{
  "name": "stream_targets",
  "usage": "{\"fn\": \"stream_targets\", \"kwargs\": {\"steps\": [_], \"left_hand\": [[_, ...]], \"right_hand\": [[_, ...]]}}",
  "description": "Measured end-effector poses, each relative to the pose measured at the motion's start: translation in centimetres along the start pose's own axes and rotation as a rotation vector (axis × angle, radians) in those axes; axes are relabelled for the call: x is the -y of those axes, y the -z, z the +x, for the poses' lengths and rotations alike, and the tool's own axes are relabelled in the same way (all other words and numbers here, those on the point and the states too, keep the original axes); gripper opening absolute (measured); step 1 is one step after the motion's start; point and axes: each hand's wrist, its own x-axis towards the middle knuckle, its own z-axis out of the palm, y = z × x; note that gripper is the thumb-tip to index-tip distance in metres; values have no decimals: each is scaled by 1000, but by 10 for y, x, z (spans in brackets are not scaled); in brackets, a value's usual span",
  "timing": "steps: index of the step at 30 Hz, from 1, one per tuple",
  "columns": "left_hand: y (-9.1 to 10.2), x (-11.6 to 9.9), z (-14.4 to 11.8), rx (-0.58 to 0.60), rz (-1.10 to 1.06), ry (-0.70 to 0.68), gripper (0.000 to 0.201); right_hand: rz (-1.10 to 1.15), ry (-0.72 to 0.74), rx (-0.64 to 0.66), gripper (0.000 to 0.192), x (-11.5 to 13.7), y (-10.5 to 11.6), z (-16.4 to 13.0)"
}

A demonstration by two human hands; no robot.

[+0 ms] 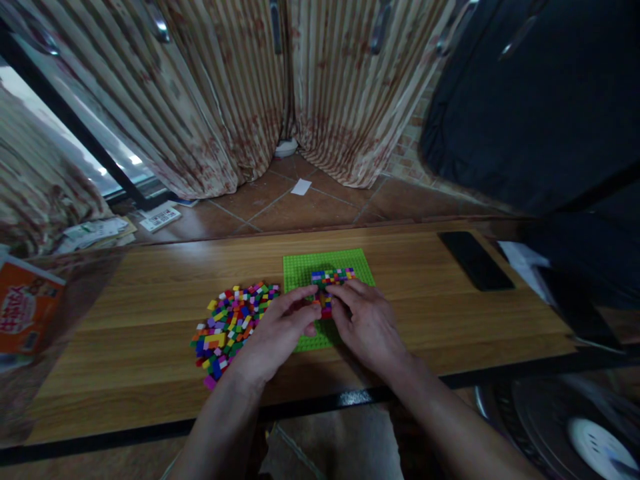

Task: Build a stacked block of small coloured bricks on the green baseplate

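A green baseplate [300,268] lies on the wooden table [150,293], with a patch of small coloured bricks [334,275] built on it. My left hand [277,330] and my right hand [367,323] meet over the plate's middle. Their fingertips pinch at small bricks on the build. I cannot tell which hand holds a brick; the fingers hide it. A loose pile of many coloured bricks [231,323] lies just left of the plate, beside my left hand.
A black phone [475,260] lies at the table's right. An orange box [25,307] sits at the far left. Papers [160,217] litter the tiled floor beyond, under striped curtains [225,87]. A dark bag [530,100] hangs at the right.
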Motion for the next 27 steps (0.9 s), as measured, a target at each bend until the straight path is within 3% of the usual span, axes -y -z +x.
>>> {"fn": "stream_targets", "kwargs": {"steps": [5,11,17,22,27], "left_hand": [[4,-4,0,-44,-49,-32,45],[9,-6,4,-137,-151,-61,22],[4,-2,8,-69,-298,40,19],[0,3,7,-73,-148,-54,23],[2,6,8,29,-271,-43,26]], "right_hand": [[241,-143,-119,16,-5,4,6],[341,-108,-142,17,-1,0,9],[322,-105,-146,17,4,-6,9],[344,-108,-181,12,8,-12,9],[379,-52,-146,11,16,-13,8]]}}
